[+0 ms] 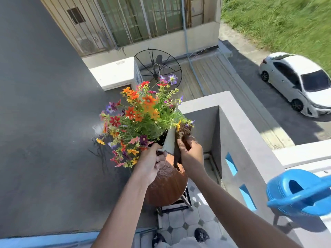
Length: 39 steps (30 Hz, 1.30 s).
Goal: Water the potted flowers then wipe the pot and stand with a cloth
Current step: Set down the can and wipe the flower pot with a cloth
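Orange, red and purple flowers (141,117) fill a pale grey pot (170,140) that is lifted and tilted away from me, just above the stand. My left hand (152,163) grips the pot's near rim. My right hand (192,154) holds a dark brown cloth (179,156) against the pot's right side; part of the cloth bunches up near the rim. Below them is the stand (166,188), a round brown wooden top on metal legs, with water drops on its surface. The pot's base is hidden behind my hands.
A blue watering can (300,192) sits on the balcony ledge at the right. The grey balcony wall (238,133) with blue openings runs close beside the stand. A dark grey wall (44,122) fills the left. My shoes (201,234) stand on the tiled floor.
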Motion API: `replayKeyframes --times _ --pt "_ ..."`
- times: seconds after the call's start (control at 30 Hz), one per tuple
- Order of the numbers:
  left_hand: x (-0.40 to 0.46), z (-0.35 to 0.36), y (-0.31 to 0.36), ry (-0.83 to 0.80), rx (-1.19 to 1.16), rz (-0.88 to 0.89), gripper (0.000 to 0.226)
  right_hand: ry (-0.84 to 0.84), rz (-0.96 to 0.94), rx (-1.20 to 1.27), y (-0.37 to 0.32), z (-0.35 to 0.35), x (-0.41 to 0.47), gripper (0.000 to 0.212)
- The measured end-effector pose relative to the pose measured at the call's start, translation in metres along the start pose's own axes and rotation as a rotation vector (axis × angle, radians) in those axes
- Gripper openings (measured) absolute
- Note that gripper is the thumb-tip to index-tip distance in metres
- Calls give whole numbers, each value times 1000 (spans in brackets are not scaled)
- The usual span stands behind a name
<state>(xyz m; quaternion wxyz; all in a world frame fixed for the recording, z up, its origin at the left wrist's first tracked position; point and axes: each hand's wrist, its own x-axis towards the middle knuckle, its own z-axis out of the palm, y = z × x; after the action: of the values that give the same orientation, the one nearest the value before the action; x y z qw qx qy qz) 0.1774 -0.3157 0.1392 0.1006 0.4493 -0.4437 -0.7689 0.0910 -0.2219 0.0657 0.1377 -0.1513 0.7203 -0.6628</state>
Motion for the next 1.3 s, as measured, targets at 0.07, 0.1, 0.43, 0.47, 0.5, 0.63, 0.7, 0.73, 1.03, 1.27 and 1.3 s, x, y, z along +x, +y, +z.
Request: replayKeyframes --times 0.07,0.1,0.43,0.47,0.5,0.63,0.7,0.73,1.03,1.27,1.3 --pt "-1 -3 0 -7 -15 -11 12 37 93 -59 17 -3 5 8" --pt "-1 -4 0 -8 -17 -8 12 53 123 -77 22 -2 6 9" --pt "-5 1 -2 13 104 62 21 16 16 208 -47 11 -4 26" --pt "-6 1 -3 6 95 49 20 22 -3 193 -50 10 1 31" --pt "-8 -1 -3 -2 83 32 19 29 -32 142 -51 9 7 33" --pt "-12 -6 -1 -54 60 -8 12 103 -60 43 -37 -1 38 33" --pt "-14 -9 0 -75 78 -9 15 162 16 2 -16 -9 53 40" --pt "-13 -10 0 -77 88 -6 16 175 52 -32 -6 -13 61 41" --pt "-4 -3 -2 -56 119 -11 16 84 -89 25 -55 -7 51 17" --pt "3 1 10 -56 16 28 20 -91 -401 -49 -34 -1 -18 14" --pt "5 0 11 -56 16 41 19 -126 -412 -53 -27 -2 -26 16"
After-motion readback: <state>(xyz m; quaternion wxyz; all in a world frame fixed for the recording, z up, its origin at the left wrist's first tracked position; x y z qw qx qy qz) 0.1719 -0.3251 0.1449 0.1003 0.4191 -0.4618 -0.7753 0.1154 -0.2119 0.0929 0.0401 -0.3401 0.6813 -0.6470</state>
